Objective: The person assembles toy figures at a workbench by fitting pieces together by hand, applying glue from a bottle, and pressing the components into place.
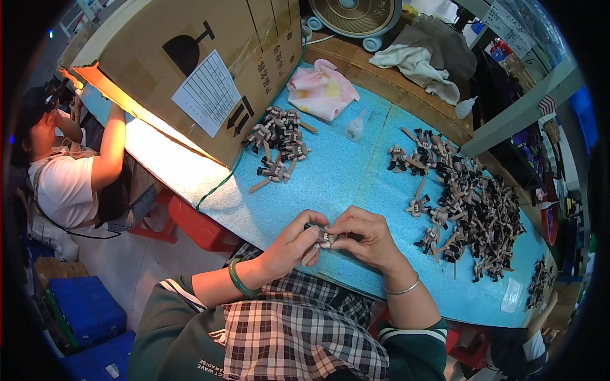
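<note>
Both my hands meet at the near edge of the blue table mat (pixel 343 171). My left hand (pixel 293 243) and my right hand (pixel 363 236) pinch one small grey and black toy figure (pixel 325 237) between their fingertips; most of it is hidden by the fingers. A green bangle sits on my left wrist, a thin silver bracelet on my right. A large heap of the same small figures (pixel 473 213) lies to the right of my hands. A smaller heap of figures (pixel 279 143) lies farther back on the left.
A small white glue bottle (pixel 355 127) stands mid-table, a pink cloth (pixel 321 89) behind it. A big cardboard box (pixel 210 70) rises at the left, a fan (pixel 356 16) at the back. Another person in a white shirt (pixel 67 184) sits at the left. Blue crates (pixel 89 311) sit on the floor.
</note>
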Tool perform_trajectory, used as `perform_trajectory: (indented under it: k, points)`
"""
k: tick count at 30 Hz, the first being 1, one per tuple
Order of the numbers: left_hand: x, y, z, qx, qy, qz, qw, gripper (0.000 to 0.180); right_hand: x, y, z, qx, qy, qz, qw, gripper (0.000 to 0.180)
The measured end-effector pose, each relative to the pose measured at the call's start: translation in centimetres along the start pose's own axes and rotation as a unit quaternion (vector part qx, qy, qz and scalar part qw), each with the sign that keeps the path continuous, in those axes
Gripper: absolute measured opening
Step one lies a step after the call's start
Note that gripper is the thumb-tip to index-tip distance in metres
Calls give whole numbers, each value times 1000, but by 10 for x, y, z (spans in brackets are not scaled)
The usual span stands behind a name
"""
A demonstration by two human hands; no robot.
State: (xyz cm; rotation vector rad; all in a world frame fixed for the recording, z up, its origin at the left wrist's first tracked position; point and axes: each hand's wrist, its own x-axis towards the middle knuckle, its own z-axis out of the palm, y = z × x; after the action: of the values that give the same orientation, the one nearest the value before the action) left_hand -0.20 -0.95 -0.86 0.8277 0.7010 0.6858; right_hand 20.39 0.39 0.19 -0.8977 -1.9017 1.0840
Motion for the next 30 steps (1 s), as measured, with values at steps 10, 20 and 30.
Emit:
perform_trajectory:
  k: [10, 20, 30]
  points:
    - [-6, 8, 3, 132, -6, 158, 978, 24, -3, 3, -3, 347, 20, 228, 909, 32]
    - [0, 5, 0, 354, 44, 286, 890, 22, -2, -1, 6, 397, 34, 201, 895, 21]
    - [-2, 7, 4, 483, 78, 385, 783, 25, -5, 8, 5, 409, 33, 192, 891, 17]
